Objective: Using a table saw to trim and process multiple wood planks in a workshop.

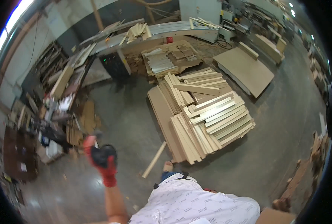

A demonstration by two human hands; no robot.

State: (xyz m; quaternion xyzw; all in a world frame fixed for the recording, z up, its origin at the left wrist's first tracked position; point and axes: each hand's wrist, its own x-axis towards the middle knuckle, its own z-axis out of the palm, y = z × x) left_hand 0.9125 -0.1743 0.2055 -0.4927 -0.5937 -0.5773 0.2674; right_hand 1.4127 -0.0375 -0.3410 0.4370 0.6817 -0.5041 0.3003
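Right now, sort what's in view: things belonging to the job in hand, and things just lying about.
Probably the job:
- gloved left hand, blurred, hold unclear
- stacked pale strips

Seemingly lying about:
- lone strip on the floor
- broad flat board beyond the stack

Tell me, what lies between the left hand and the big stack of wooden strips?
As the head view shows it, one loose wooden strip lies on the grey floor between the left hand and the stack of wooden strips.
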